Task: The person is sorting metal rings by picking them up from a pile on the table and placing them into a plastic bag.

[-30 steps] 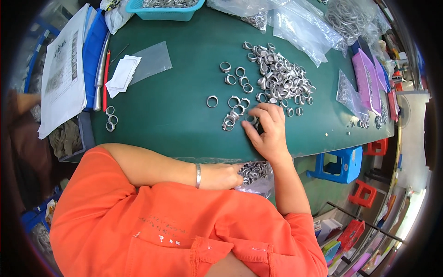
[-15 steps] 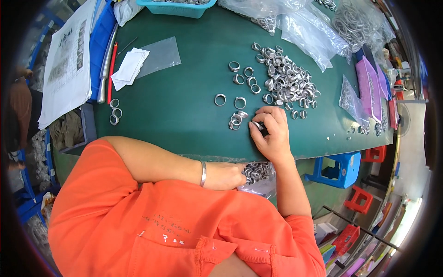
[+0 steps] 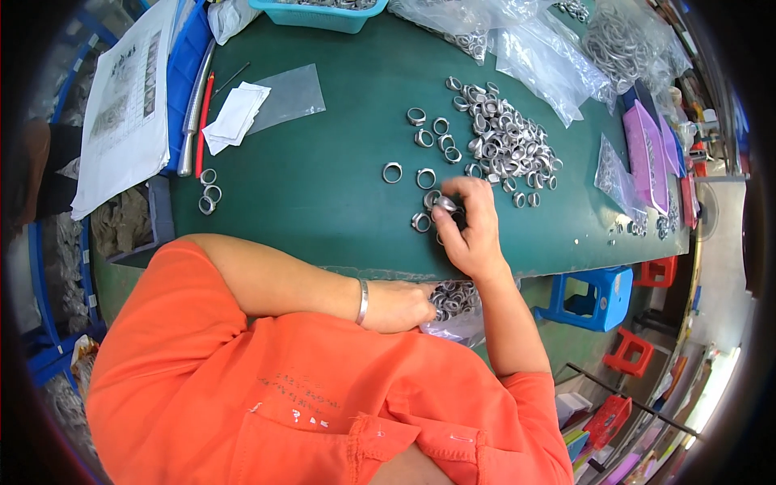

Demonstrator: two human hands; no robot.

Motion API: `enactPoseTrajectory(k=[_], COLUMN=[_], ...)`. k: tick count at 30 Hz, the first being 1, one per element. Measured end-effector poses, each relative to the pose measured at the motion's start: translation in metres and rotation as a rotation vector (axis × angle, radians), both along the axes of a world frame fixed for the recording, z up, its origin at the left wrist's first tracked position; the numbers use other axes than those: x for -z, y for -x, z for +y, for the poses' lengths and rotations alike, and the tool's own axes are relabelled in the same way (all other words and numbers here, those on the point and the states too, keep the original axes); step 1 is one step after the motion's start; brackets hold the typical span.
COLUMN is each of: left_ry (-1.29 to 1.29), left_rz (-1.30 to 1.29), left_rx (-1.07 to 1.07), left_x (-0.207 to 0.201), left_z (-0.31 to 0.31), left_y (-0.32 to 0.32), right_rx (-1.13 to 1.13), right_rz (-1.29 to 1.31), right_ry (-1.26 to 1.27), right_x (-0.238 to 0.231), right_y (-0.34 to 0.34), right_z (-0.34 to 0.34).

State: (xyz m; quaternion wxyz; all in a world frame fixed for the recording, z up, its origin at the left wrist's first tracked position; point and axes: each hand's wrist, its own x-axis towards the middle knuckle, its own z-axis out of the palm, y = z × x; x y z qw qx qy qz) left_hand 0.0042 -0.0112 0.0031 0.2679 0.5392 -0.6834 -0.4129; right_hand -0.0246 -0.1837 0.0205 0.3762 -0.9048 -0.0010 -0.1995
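Note:
My right hand [image 3: 474, 230] is over the green table near its front edge, fingers curled, with a silver ring [image 3: 444, 204] between thumb and fingers. Close against it lie a few more rings, one of them a loose ring [image 3: 420, 221] just left of the thumb. Below the table edge, my left hand [image 3: 400, 306] is closed at the rim of a clear plastic bag [image 3: 457, 330] full of rings [image 3: 454, 299]; its fingertips are partly hidden. Beyond my right hand spreads a large pile of silver rings [image 3: 509, 137], with several single rings to its left.
At the left lie a tapered metal ring stick [image 3: 194, 113], a red pencil [image 3: 205, 121], white paper slips [image 3: 234, 117] and printed sheets [image 3: 125, 105]. A light-blue basket [image 3: 323, 16] stands at the back. Plastic bags [image 3: 541, 65] and a purple tray [image 3: 645, 153] are at right; a blue stool [image 3: 602, 299] stands below.
My right hand has shifted slightly up and left, onto the small cluster of rings. My left hand stays at the bag. The view has moved a little.

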Motion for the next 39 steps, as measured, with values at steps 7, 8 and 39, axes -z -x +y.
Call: enactPoseTrajectory(k=[7, 8, 39], left_ry=[0.022, 0.025, -0.002], left_rz=[-0.081, -0.082, -0.090], left_rx=[-0.014, -0.005, 0.021], left_x=[-0.008, -0.007, 0.000], left_z=[0.001, 0.001, 0.005], left_y=[0.000, 0.001, 0.002], right_rx=[-0.233, -0.239, 0.200], right_rz=[-0.055, -0.040, -0.100], right_ry=[0.202, 0.179, 0.528], right_x=[-0.002, -0.004, 0.000], right_y=[-0.002, 0.009, -0.050], right_z=[0.005, 0.003, 0.021])
